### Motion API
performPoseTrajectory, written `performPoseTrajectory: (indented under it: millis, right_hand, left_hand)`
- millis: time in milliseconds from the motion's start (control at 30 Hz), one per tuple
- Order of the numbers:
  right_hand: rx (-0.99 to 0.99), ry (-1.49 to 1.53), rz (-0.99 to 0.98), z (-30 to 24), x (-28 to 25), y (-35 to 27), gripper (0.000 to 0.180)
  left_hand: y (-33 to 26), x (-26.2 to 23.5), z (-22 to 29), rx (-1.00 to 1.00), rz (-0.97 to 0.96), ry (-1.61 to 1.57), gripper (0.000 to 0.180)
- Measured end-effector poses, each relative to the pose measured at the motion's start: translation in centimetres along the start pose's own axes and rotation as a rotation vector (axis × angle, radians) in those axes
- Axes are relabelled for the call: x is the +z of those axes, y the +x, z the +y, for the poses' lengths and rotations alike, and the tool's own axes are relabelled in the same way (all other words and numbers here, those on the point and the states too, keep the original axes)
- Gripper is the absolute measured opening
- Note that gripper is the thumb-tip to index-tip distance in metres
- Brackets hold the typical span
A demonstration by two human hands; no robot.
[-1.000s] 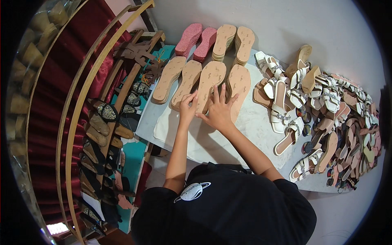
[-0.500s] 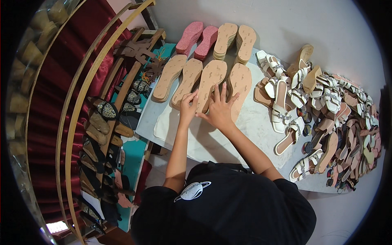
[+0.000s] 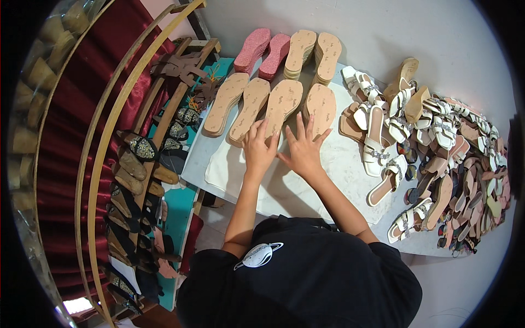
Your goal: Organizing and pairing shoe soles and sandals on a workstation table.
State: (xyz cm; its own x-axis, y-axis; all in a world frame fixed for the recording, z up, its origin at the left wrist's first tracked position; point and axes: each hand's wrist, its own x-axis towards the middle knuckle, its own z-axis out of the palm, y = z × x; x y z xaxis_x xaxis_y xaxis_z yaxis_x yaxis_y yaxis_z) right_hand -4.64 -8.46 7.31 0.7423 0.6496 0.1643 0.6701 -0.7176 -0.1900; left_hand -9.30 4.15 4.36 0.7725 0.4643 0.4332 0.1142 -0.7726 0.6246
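Both hands lay open and flat at the centre of the frame, grasping nothing: the left hand (image 3: 258,148) had its fingertips on the heel end of a tan sole stack (image 3: 280,106), and the right hand (image 3: 304,150) was spread just beside it, fingers reaching the heel of the next tan sole stack (image 3: 321,106). Those stacks sat on the white table (image 3: 344,164) with two more tan stacks (image 3: 236,104) to their left, pink soles (image 3: 261,52) in the upper middle, and a heap of white sandals (image 3: 415,136) on the right.
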Motion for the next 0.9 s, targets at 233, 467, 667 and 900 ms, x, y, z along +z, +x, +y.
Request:
performPoseTrajectory:
  millis: [233, 467, 667, 900]
  right_hand:
    - [0.040, 0.189, 0.347, 2.8, -1.8, -4.1, 0.034]
    - [0.162, 0.259, 0.522, 7.5, -3.2, -10.1, 0.032]
    - [0.372, 0.200, 0.571, 10.6, -4.2, -16.1, 0.032]
    - [0.618, 0.073, 0.636, 14.7, -6.0, -23.7, 0.031]
  left_hand:
    - [-1.0, -0.8, 4.7, 0.112, -0.016, 0.012, 0.036]
    - [-3.0, 1.7, 10.5, 0.334, -0.157, -0.153, 0.031]
    - [-5.8, 5.9, 15.1, 0.499, -0.374, -0.309, 0.032]
    - [-9.5, 11.2, 21.9, 0.652, -0.570, -0.422, 0.033]
